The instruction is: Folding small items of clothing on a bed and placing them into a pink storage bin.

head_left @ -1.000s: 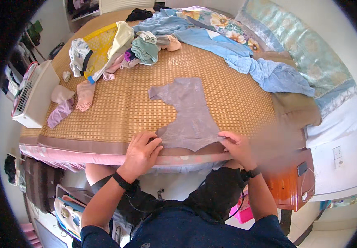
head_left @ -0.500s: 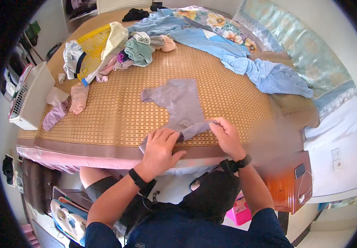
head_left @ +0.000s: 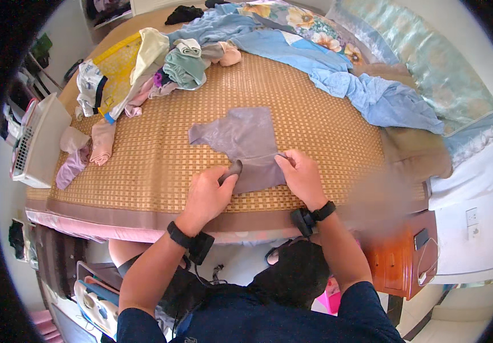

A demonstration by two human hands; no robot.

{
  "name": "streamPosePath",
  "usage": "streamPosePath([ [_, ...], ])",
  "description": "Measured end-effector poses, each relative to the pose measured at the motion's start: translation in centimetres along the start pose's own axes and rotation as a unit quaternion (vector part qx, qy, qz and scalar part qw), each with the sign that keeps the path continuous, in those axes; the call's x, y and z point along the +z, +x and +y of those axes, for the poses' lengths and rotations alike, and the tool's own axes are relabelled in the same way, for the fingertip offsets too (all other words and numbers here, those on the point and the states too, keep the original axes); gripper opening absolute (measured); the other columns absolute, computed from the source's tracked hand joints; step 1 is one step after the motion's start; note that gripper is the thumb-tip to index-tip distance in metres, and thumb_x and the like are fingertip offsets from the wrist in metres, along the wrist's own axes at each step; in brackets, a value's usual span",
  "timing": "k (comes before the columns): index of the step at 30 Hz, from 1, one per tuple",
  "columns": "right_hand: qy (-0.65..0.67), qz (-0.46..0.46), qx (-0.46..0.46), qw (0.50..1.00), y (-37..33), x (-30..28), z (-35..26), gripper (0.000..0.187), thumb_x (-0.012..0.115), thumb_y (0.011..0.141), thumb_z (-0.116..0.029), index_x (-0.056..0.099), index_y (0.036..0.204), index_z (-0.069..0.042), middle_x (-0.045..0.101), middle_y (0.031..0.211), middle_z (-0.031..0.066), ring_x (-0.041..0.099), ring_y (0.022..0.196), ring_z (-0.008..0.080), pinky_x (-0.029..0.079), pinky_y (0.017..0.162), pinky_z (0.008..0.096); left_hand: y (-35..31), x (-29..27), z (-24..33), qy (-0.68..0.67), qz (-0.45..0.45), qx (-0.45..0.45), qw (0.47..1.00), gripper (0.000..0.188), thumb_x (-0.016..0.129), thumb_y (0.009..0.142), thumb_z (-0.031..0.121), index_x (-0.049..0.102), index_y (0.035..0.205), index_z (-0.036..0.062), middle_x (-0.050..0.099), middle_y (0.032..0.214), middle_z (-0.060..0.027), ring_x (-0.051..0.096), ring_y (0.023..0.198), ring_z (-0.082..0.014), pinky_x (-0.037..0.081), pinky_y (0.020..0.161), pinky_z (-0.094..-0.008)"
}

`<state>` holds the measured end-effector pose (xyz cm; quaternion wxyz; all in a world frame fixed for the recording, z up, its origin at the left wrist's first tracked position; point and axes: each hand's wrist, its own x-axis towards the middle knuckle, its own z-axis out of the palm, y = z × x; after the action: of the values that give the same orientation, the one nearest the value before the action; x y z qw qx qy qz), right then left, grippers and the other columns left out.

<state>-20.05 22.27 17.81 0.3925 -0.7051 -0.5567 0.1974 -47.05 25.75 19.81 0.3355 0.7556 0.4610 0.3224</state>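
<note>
The thin, mauve-grey garment (head_left: 249,134), lightly creased, its near part apparently doubled over, lies on the mat (head_left: 326,154), long axis running roughly toward the mat's near edge, one lobe pointing left. The left hand (head_left: 207,191) grips its left side; the right hand (head_left: 302,176) pinches its right edge.

The bed (head_left: 95,224) in front of me, topped with a tan woven mat (head_left: 158,137).
Most of a grey garment (head_left: 249,132) lies near me; to my left, a folded peach cloth (head_left: 103,143) touches a lilac cloth (head_left: 71,169), while a blue cloth (head_left: 392,106) stretches along the far right.
</note>
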Motion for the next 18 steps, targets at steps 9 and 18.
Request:
streamPosePath([
  [9, -0.075, 0.028, -0.009, 0.997, -0.1, 0.7, -1.0, 0.037, 0.074, 0.105, -0.04, 0.078, 0.108, -0.004, 0.081, 0.09, 0.0188, 0.079, 0.086, 0.0403, 0.06, 0.076, 0.0507, -0.2, -0.5, -3.4, 0.047, 0.043, 0.058, 0.996, 0.022, 0.081, 0.098, 0.016, 0.075, 0.116, 0.0041, 0.077, 0.082, -0.0173, 0.075, 0.074, -0.0344, 0.058, 0.067, -0.0455],
  [18, -0.071, 0.031, 0.02, 0.997, 0.2, 0.9, -0.6, 0.039, 0.079, 0.099, -0.042, 0.08, 0.106, -0.004, 0.082, 0.092, 0.017, 0.08, 0.087, 0.0368, 0.062, 0.078, 0.0475, -3.6, -4.1, -2.4, 0.111, 0.062, 0.13, 0.983, 0.038, 0.087, 0.087, 0.011, 0.07, 0.121, 0.0041, 0.073, 0.099, -0.0171, 0.071, 0.092, -0.0375, 0.056, 0.086, -0.0505],
])
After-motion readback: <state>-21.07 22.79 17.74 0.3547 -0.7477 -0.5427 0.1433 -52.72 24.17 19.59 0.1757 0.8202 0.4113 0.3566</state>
